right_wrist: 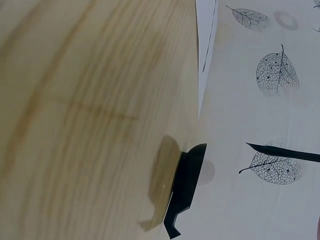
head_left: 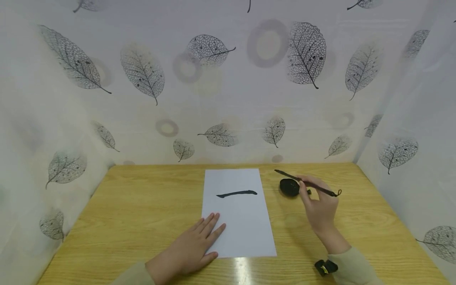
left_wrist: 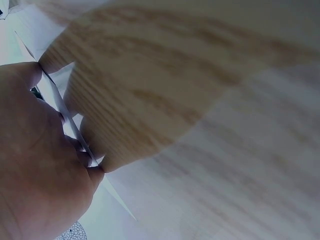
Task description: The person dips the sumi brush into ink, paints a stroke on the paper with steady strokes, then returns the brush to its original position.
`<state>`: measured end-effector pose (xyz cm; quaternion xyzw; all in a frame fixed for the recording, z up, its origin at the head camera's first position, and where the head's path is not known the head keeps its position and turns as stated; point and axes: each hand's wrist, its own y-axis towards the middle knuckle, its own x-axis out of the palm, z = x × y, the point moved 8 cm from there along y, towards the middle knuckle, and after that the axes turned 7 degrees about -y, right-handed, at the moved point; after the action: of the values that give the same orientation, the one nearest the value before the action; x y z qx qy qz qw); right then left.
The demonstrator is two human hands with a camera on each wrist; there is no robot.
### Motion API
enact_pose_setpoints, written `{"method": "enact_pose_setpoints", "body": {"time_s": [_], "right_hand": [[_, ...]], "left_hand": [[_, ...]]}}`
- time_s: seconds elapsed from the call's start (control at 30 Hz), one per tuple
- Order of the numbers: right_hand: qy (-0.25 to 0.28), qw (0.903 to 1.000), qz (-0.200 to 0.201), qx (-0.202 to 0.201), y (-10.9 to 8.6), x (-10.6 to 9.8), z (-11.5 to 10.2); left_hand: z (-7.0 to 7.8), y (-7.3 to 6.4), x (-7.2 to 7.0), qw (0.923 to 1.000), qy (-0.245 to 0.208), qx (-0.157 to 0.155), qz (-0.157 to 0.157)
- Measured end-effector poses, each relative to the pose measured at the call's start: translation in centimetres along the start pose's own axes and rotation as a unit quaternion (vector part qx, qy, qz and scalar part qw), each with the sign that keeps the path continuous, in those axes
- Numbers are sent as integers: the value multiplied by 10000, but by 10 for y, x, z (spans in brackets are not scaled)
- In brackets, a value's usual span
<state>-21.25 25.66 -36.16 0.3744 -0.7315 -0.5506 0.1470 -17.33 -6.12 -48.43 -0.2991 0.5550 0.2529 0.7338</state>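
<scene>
A white sheet of paper (head_left: 238,225) lies on the wooden table, bearing one black, nearly level brush stroke (head_left: 236,194) in its upper half. My left hand (head_left: 194,245) rests on the sheet's lower left edge with fingers spread. My right hand (head_left: 322,206) pinches a dark writing brush (head_left: 315,186) between thumb and fingers. The brush is tilted, its tip up at the left and a small hanging loop at its other end. Just beneath it sits a small black ink dish (head_left: 289,187) with a short handle. In the right wrist view the brush tip (right_wrist: 265,149) stands apart from the dish (right_wrist: 186,180).
The light wooden table (head_left: 142,206) reaches back to a pale curtain (head_left: 228,91) printed with leaves, which also hangs along both sides. A black strap with a small buckle (head_left: 325,268) is at my right wrist.
</scene>
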Motion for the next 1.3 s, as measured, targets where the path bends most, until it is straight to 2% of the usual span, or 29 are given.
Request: {"method": "enact_pose_setpoints", "body": {"time_s": [0.17, 0.33, 0.6, 0.7, 0.8, 0.93, 1.03, 1.3], "right_hand": [[256, 9995, 77, -138, 0, -6, 1], [399, 9981, 134, -444, 0, -10, -1], [384, 9956, 237, -816, -3, -18, 1], [285, 9959, 99, -849, -4, -19, 3], [-107, 9950, -8, -993, -5, -20, 2], [-587, 9878, -2, -1441, -6, -22, -6], [-694, 9806, 37, -1834, -5, -23, -13], [-988, 9536, 120, -2841, -3, -23, -28]], "left_hand": [[0, 0, 0, 10000, -11, -1, -23], [0, 0, 1, 10000, 29, 12, -1], [0, 0, 1, 10000, -9, -10, 18], [0, 0, 1, 10000, -1, -29, -1], [0, 0, 1, 10000, 20, -31, -15], [0, 0, 1, 10000, 28, 7, 20], [0, 0, 1, 10000, 36, 20, 36], [0, 0, 1, 10000, -11, 1, -5]]}}
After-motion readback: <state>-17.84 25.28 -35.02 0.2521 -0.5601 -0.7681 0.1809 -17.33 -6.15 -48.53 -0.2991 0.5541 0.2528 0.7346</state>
